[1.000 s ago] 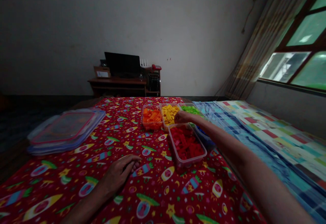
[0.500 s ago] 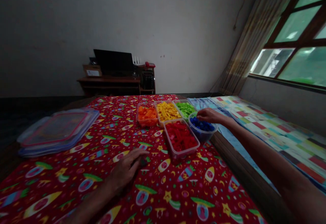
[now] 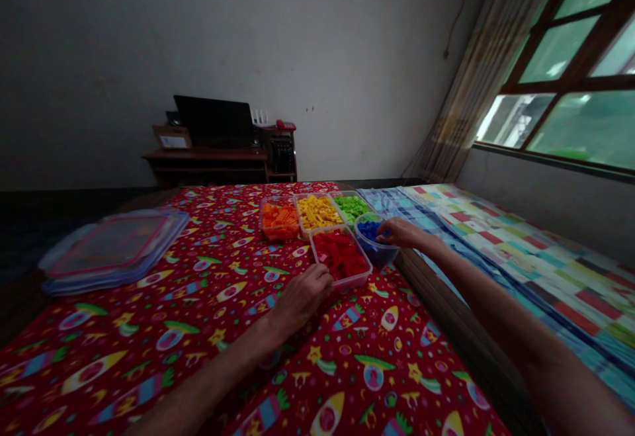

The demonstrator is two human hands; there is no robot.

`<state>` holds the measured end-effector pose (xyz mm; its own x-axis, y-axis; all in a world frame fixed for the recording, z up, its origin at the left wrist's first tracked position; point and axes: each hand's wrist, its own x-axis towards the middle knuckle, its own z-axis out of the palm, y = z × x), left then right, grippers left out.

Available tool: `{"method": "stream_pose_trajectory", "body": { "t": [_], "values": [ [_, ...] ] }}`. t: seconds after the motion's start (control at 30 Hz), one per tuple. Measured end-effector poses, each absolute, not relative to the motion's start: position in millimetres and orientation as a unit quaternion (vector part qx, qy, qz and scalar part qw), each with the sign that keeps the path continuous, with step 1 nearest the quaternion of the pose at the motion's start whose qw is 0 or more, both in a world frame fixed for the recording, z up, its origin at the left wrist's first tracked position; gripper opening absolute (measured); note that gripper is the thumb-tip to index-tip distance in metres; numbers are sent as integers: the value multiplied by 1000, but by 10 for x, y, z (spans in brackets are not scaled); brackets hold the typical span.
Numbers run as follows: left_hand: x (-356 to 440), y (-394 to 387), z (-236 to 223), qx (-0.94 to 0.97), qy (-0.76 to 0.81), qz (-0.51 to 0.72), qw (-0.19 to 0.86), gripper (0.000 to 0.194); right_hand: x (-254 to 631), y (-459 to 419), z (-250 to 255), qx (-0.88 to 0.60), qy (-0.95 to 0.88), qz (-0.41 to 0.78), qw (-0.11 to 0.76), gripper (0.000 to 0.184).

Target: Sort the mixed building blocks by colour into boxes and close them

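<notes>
My left hand (image 3: 303,296) has its fingers curled over the near left corner of a clear plastic box (image 3: 353,281) of red toy bricks (image 3: 342,254). Its fingertips are partly hidden at the rim. Over the right side of a round plastic bowl (image 3: 380,256) is my right hand (image 3: 398,231), fingers drawn together and reaching in among the blue bricks (image 3: 367,230). Whatever lies between those fingertips is too small to make out. Behind these stand boxes of orange bricks (image 3: 280,219), yellow bricks (image 3: 317,211) and green bricks (image 3: 352,206).
Stacked plastic lids (image 3: 114,244) lie at the left on the red patterned cloth (image 3: 208,304). A brown wooden edge (image 3: 436,304) borders the cloth, with a patchwork-covered bed (image 3: 536,251) beyond. At the wall, a desk (image 3: 208,155) holds a monitor (image 3: 215,120).
My left hand has moved right and forward to the red-brick box, its fingers curling in. My right hand stays at the blue-brick bowl, lower at its right side. The view has shifted slightly.
</notes>
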<state>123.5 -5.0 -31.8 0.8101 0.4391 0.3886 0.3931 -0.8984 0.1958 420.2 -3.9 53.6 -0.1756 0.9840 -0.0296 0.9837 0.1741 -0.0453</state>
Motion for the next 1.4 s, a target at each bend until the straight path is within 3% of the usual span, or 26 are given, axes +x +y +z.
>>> {"method": "stream_pose_trajectory", "body": {
  "t": [0.27,0.5,1.03,1.13,1.23,1.4],
  "values": [
    [1179,-158,-401,939,236,236,79,19,4040,-247,396,-606,-787,-35,108,27],
    [1184,-195,-327,941,238,223,90,20,3816,-387,288,-626,-772,-110,-8,20],
    [1120,-242,-295,950,215,210,83,20,3826,-695,459,-666,-739,-102,-19,32],
    [1056,-216,-322,953,198,219,61,14,3718,-610,566,-671,-734,-106,-14,34],
    [948,-72,-281,947,205,246,18,28,3591,-513,600,-661,-743,-105,-2,32],
    [711,613,-134,885,358,273,-118,25,3355,-369,549,-615,-783,-74,54,30]
  ]
}}
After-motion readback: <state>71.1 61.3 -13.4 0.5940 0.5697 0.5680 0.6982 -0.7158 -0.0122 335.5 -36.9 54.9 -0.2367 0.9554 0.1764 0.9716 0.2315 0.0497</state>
